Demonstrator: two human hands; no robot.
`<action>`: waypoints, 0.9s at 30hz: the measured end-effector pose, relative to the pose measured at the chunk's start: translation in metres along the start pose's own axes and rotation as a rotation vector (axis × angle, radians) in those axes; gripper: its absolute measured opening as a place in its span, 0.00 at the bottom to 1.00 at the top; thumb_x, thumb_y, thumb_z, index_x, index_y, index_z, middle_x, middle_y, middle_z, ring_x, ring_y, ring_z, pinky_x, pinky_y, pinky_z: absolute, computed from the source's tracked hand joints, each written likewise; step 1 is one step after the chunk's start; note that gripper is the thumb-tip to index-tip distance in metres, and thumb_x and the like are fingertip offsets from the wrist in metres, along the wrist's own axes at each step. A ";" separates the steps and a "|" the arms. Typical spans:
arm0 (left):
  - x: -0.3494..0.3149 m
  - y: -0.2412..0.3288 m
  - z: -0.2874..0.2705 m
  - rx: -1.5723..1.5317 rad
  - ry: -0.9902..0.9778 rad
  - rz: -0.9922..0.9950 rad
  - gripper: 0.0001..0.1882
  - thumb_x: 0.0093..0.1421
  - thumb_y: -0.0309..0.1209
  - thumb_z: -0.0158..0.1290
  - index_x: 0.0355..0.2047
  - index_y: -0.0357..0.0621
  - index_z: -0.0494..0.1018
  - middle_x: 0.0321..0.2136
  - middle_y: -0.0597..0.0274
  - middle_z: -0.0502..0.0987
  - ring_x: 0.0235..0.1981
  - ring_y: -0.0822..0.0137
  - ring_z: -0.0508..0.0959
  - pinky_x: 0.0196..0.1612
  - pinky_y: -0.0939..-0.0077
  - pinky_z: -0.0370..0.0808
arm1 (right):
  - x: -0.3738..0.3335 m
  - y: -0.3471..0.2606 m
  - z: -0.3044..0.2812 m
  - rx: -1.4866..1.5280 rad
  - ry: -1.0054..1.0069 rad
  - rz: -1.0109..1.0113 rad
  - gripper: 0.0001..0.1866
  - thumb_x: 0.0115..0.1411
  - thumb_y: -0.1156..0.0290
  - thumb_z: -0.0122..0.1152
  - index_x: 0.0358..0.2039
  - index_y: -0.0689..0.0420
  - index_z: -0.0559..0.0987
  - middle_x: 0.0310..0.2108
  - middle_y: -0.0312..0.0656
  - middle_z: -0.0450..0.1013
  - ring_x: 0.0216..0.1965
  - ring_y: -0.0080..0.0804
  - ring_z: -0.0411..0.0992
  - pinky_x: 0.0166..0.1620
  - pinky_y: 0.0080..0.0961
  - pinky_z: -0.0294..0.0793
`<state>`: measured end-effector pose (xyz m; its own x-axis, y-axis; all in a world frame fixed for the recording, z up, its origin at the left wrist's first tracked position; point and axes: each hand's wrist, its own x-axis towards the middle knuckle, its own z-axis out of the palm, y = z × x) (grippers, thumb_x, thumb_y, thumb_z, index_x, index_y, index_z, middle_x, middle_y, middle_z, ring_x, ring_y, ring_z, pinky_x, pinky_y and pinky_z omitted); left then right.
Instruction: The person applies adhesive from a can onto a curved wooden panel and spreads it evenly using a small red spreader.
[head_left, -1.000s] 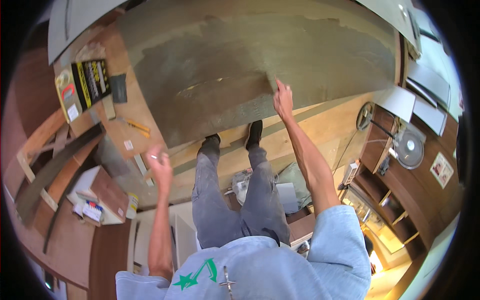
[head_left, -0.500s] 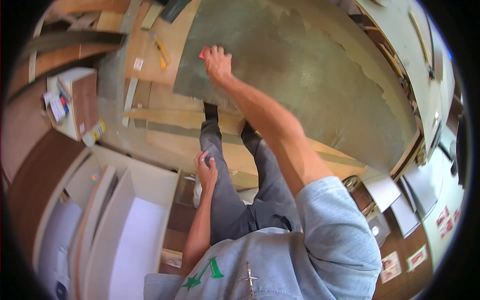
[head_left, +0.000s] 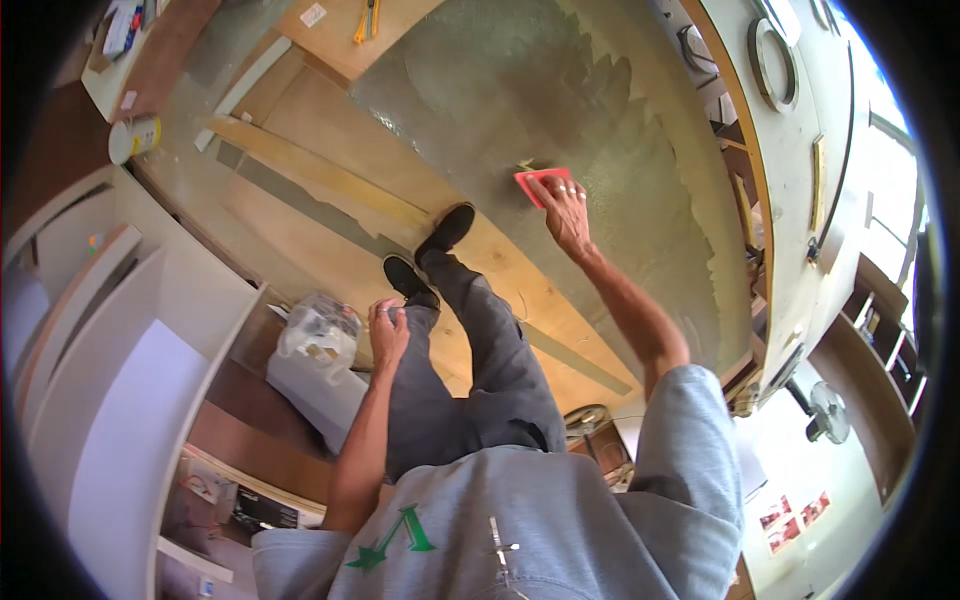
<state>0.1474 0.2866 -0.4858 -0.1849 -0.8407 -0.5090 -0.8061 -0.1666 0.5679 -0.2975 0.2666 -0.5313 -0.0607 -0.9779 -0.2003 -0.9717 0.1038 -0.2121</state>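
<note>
My right hand (head_left: 565,212) grips a flat red spreader (head_left: 543,187) against the large panel (head_left: 690,270), which has a shiny, wet-looking coating. Its edge toward the right is ragged, with a paler strip beyond. At the spreader's far edge there is a small yellowish streak. My left hand (head_left: 388,328) holds nothing; it rests on my left leg near the knee, fingers loosely apart.
A utility knife (head_left: 366,22) lies on a board past the panel's far left. Long wooden strips (head_left: 315,170) lie near my shoes. To the left stand a white tub (head_left: 134,139) and a clear plastic bag (head_left: 320,330); a fan (head_left: 827,412) is at the right.
My right hand has moved the spreader right and nearer, from the panel's left side toward its middle. The view has turned and shifted. My left hand stays on my leg.
</note>
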 end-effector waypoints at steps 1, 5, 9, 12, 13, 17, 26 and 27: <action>-0.011 -0.016 0.004 -0.002 0.000 -0.030 0.15 0.61 0.27 0.57 0.48 0.37 0.76 0.48 0.46 0.75 0.53 0.45 0.74 0.59 0.55 0.71 | -0.020 -0.003 0.003 -0.011 0.031 0.083 0.33 0.62 0.75 0.53 0.69 0.41 0.68 0.54 0.45 0.69 0.57 0.45 0.68 0.61 0.48 0.65; -0.048 -0.050 0.035 -0.007 -0.131 -0.151 0.15 0.62 0.31 0.57 0.48 0.38 0.76 0.49 0.46 0.75 0.53 0.44 0.75 0.58 0.54 0.72 | -0.118 0.004 0.026 -0.048 -0.190 0.102 0.34 0.62 0.78 0.50 0.69 0.41 0.69 0.54 0.46 0.70 0.55 0.47 0.69 0.57 0.48 0.68; -0.079 -0.079 0.046 0.062 -0.098 -0.197 0.16 0.63 0.34 0.58 0.49 0.39 0.76 0.50 0.46 0.75 0.54 0.44 0.75 0.57 0.53 0.72 | -0.106 -0.006 0.010 0.061 -0.320 0.053 0.32 0.62 0.79 0.49 0.67 0.42 0.72 0.52 0.44 0.72 0.52 0.48 0.71 0.54 0.47 0.70; -0.115 -0.083 0.062 0.037 -0.153 -0.267 0.16 0.62 0.34 0.58 0.48 0.40 0.76 0.51 0.46 0.75 0.54 0.44 0.75 0.58 0.53 0.72 | -0.020 -0.035 -0.017 0.118 -0.109 -0.012 0.29 0.63 0.80 0.47 0.63 0.42 0.76 0.51 0.43 0.74 0.49 0.47 0.72 0.51 0.44 0.72; -0.125 -0.079 0.069 0.006 -0.131 -0.284 0.16 0.62 0.35 0.58 0.48 0.40 0.76 0.50 0.46 0.76 0.53 0.44 0.75 0.57 0.53 0.73 | 0.024 -0.042 -0.022 0.120 -0.008 -0.109 0.29 0.63 0.80 0.47 0.62 0.42 0.77 0.51 0.43 0.74 0.49 0.48 0.72 0.51 0.44 0.72; -0.148 -0.057 0.091 -0.060 -0.060 -0.350 0.16 0.62 0.35 0.59 0.47 0.41 0.76 0.47 0.47 0.78 0.50 0.44 0.77 0.54 0.52 0.74 | 0.207 -0.088 -0.020 0.050 0.164 -0.488 0.26 0.66 0.75 0.46 0.61 0.42 0.79 0.52 0.41 0.77 0.49 0.47 0.73 0.50 0.44 0.72; -0.183 -0.033 0.131 -0.138 0.109 -0.483 0.13 0.62 0.33 0.59 0.44 0.40 0.77 0.43 0.48 0.79 0.46 0.45 0.79 0.49 0.53 0.76 | 0.343 -0.133 0.003 -0.292 0.084 -0.825 0.29 0.67 0.80 0.45 0.61 0.33 0.78 0.51 0.41 0.79 0.50 0.45 0.77 0.50 0.40 0.79; -0.187 -0.034 0.134 -0.144 0.112 -0.513 0.13 0.62 0.33 0.59 0.44 0.41 0.77 0.43 0.48 0.79 0.46 0.45 0.79 0.49 0.53 0.76 | 0.340 -0.137 0.004 -0.303 0.041 -0.839 0.30 0.66 0.80 0.45 0.61 0.33 0.78 0.51 0.40 0.79 0.50 0.45 0.77 0.51 0.40 0.79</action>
<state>0.1337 0.5184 -0.4966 0.2789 -0.6815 -0.6766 -0.6903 -0.6321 0.3521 -0.1841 -0.0789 -0.5745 0.6949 -0.7168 -0.0568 -0.7184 -0.6956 -0.0103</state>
